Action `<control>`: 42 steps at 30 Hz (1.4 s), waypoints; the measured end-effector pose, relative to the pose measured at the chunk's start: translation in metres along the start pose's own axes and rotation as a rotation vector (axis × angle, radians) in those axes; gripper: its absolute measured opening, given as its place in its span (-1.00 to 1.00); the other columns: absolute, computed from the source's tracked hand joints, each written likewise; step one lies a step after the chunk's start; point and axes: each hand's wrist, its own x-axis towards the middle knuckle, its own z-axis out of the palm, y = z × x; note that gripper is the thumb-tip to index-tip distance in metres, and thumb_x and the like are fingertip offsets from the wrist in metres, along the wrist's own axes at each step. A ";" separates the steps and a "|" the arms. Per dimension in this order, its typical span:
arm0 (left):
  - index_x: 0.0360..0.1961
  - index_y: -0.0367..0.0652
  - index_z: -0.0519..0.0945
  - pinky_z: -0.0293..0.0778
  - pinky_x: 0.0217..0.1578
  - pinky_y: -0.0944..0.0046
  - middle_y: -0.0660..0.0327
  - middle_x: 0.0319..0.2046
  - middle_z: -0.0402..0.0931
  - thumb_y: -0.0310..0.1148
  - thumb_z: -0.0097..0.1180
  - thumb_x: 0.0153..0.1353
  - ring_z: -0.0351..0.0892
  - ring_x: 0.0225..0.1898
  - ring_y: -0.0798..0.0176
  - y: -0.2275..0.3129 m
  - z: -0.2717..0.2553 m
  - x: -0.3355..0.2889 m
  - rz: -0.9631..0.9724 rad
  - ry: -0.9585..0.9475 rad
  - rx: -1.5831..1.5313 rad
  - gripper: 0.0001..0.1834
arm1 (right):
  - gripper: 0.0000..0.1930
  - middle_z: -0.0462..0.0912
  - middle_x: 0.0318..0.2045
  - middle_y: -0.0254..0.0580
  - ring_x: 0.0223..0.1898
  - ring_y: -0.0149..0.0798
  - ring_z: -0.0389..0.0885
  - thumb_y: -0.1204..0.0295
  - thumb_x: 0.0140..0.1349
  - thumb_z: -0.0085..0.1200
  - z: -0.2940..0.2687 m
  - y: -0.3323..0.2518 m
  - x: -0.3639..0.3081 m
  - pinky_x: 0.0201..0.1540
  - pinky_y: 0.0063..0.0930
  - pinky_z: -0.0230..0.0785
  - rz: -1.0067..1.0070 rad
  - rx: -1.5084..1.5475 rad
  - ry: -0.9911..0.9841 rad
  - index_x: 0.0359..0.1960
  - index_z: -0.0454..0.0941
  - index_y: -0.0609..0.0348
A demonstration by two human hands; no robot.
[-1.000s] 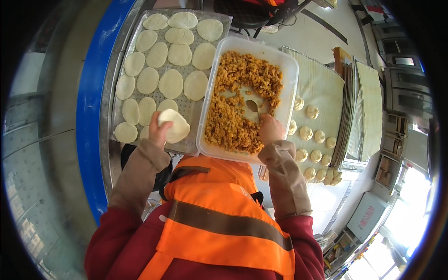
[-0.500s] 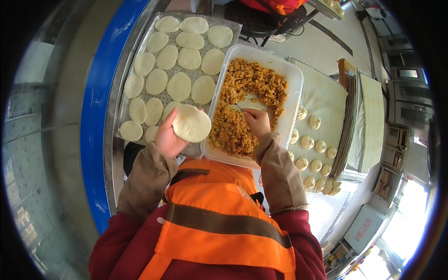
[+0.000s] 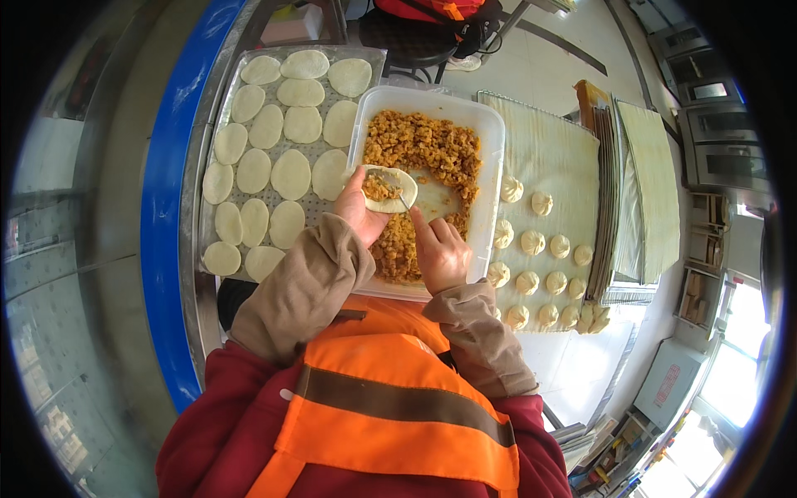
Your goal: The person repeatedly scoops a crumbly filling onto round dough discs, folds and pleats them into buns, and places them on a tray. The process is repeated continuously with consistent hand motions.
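My left hand [image 3: 363, 213] cups a round dough wrapper [image 3: 403, 184] over the left side of a clear plastic tub [image 3: 491, 141]. A heap of orange-brown chopped filling [image 3: 381, 187] lies on the wrapper. In my right hand [image 3: 442, 251] is a thin metal spreader [image 3: 404, 202], its working end in the filling on the wrapper. The tub holds more filling [image 3: 432, 145], with a scraped patch of bottom showing in the middle. To the left, flat dough wrappers [image 3: 290, 174] lie in rows on a perforated tray [image 3: 320, 209].
Pleated buns [image 3: 533, 242] stand in rows on a lined rack [image 3: 556, 158] right of the tub. A stack of trays [image 3: 610, 191] stands beyond them. A blue edge [image 3: 166, 224] runs along the left. A stool [image 3: 398, 41] stands at the back.
My left hand has brought the wrapper right, over the tub. My right hand has lifted the spreader out of the tub's filling to the wrapper, which now carries filling.
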 end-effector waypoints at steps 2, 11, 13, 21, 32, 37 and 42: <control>0.08 -0.25 0.34 0.34 0.15 0.03 0.07 0.02 0.42 -0.06 -0.40 0.44 0.42 0.07 0.10 -0.002 -0.001 0.002 -0.018 0.053 0.011 -0.51 | -0.62 0.39 -0.57 -0.31 -0.51 -0.30 0.49 0.58 -0.04 0.12 -0.003 -0.001 -0.004 -0.54 -0.42 0.39 -0.007 0.011 0.001 -0.11 0.60 0.01; 0.09 -0.21 0.34 0.33 0.18 0.01 0.10 0.03 0.42 -0.32 0.01 0.29 0.40 0.11 0.13 0.018 -0.029 -0.029 0.003 -0.132 -0.014 -0.61 | -0.82 0.61 -0.51 -0.09 -0.47 -0.04 0.60 0.39 0.15 0.10 0.022 0.051 0.003 -0.36 -0.20 0.43 0.545 0.139 -0.209 -0.22 0.64 0.07; 0.03 -0.16 0.38 0.43 0.12 0.10 0.14 -0.03 0.45 -0.53 0.13 0.19 0.46 0.04 0.17 0.024 -0.039 -0.040 0.047 -0.172 -0.017 -0.62 | -0.79 0.64 -0.47 -0.04 -0.42 -0.01 0.61 0.33 0.14 0.11 0.054 0.065 0.009 -0.31 -0.17 0.43 0.612 0.082 -0.317 -0.22 0.65 0.08; -0.02 -0.15 0.44 0.55 -0.06 0.19 0.23 -0.11 0.50 -0.51 0.09 0.23 0.54 -0.06 0.25 0.035 -0.057 -0.053 0.212 -0.082 0.068 -0.72 | -0.73 0.65 -0.51 -0.23 -0.49 -0.41 0.52 0.32 0.17 0.12 0.090 0.067 0.011 -0.41 -0.49 0.35 0.834 0.767 -0.433 -0.19 0.66 0.22; -0.03 -0.14 0.44 0.40 0.08 0.14 0.21 -0.09 0.50 -0.21 0.09 0.27 0.47 0.00 0.23 -0.007 -0.019 -0.008 -0.032 -0.222 -0.061 -0.67 | -0.81 0.51 -0.61 -0.26 -0.60 -0.27 0.50 0.50 0.14 0.10 -0.032 0.008 0.001 -0.54 -0.42 0.32 0.181 0.106 -0.032 -0.20 0.65 0.01; -0.14 -0.07 0.47 0.56 -0.07 0.14 0.26 -0.16 0.50 -0.52 0.13 0.16 0.53 -0.08 0.26 -0.020 0.002 -0.011 0.036 -0.149 0.051 -0.76 | -0.80 0.62 -0.52 -0.20 -0.58 -0.27 0.56 0.55 0.15 0.08 -0.044 0.007 -0.005 -0.53 -0.50 0.35 0.427 0.453 0.076 -0.19 0.64 0.12; -0.08 -0.11 0.44 0.58 -0.07 0.15 0.23 -0.13 0.48 -0.54 0.13 0.14 0.51 -0.06 0.25 -0.018 0.003 -0.021 0.040 -0.150 0.091 -0.70 | -0.79 0.64 -0.51 -0.12 -0.59 -0.41 0.54 0.53 0.16 0.11 -0.073 0.016 -0.019 -0.53 -0.55 0.33 0.579 0.597 0.020 -0.16 0.63 0.18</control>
